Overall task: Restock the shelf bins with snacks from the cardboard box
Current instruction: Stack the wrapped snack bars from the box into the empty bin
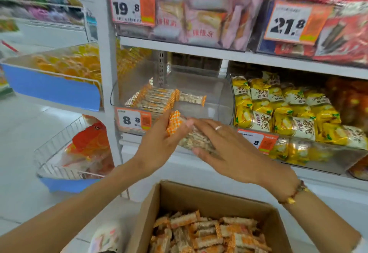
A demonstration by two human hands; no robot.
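Observation:
A stack of orange-ended snack bars (196, 138) is held between both hands, just in front of the clear shelf bin (223, 97). My left hand (159, 143) grips the stack's left end. My right hand (231, 149) lies over the stack's right side, fingers spread round it. The bin holds a row of the same bars (157, 99) on its left side; its right side is bare. Below, the open cardboard box (151, 209) holds several loose bars (211, 232).
A bin of yellow snack packs (282, 109) stands to the right of the clear bin. Above are bins of pink packs (199, 7) and red packs (346, 25). Wire baskets (59, 153) with orange packs hang on the left shelf unit.

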